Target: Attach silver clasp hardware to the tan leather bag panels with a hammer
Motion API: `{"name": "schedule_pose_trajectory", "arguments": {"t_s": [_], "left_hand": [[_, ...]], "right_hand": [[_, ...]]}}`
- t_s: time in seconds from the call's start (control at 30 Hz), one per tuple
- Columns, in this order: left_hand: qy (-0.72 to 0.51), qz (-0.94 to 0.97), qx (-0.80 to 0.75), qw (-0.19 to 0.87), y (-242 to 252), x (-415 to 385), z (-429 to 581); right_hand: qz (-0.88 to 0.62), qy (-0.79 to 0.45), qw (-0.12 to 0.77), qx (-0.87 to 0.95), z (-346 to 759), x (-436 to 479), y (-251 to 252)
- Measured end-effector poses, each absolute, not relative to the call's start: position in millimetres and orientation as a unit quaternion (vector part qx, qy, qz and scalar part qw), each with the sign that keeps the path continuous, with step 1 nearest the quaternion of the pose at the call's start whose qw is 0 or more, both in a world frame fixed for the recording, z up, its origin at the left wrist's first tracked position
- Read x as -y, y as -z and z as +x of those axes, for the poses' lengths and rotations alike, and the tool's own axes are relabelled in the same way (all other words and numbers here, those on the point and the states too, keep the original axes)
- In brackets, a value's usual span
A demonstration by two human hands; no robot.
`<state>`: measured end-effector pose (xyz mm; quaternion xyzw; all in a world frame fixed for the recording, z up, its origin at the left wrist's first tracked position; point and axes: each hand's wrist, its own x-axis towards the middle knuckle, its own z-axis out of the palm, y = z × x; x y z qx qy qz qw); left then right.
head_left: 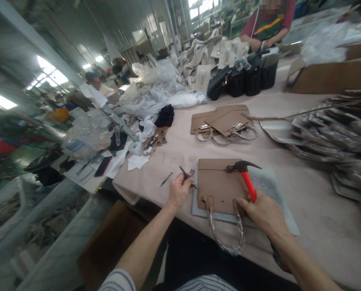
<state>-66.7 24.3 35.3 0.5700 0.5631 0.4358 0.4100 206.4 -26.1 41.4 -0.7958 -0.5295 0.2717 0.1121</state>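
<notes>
A tan leather bag panel (215, 182) lies flat in front of me on a grey board (267, 184), its plastic-wrapped handle (222, 241) hanging toward my body. My right hand (263, 212) is closed round the red grip of a claw hammer (248, 184), whose head is over the panel's upper right part. That hand's fingertips are by the right handle tab. Left of the panel, my left hand (181, 190) pinches a thin dark metal punch (184, 173). A second slim metal rod (166, 179) rests on the table close by.
More tan panels with handles (225, 121) lie beyond the board. A large stack of wrapped pieces (334, 137) fills the right side. Black bags (243, 79) and plastic wrapping (159, 76) are at the back, where a co-worker (268, 28) stands. Hand tools (153, 143) lie at left.
</notes>
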Motion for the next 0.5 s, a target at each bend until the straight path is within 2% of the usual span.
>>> {"name": "schedule_pose_trajectory", "arguments": {"t_s": [0.13, 0.27, 0.4, 0.5], "left_hand": [[-0.263, 0.643, -0.688, 0.207, -36, -39, -96], [-0.093, 0.683, -0.714, 0.119, -37, -45, -108], [-0.067, 0.696, -0.712, 0.066, -41, -39, -106], [-0.111, 0.728, -0.674, 0.06, -45, -24, -93]], "right_hand": [[-0.776, -0.309, 0.158, 0.526, 216, 28, -45], [-0.774, -0.341, 0.182, 0.502, 232, 40, -53], [-0.798, -0.34, 0.177, 0.466, 268, 59, -58], [-0.828, -0.277, 0.164, 0.459, 302, 73, -54]]}}
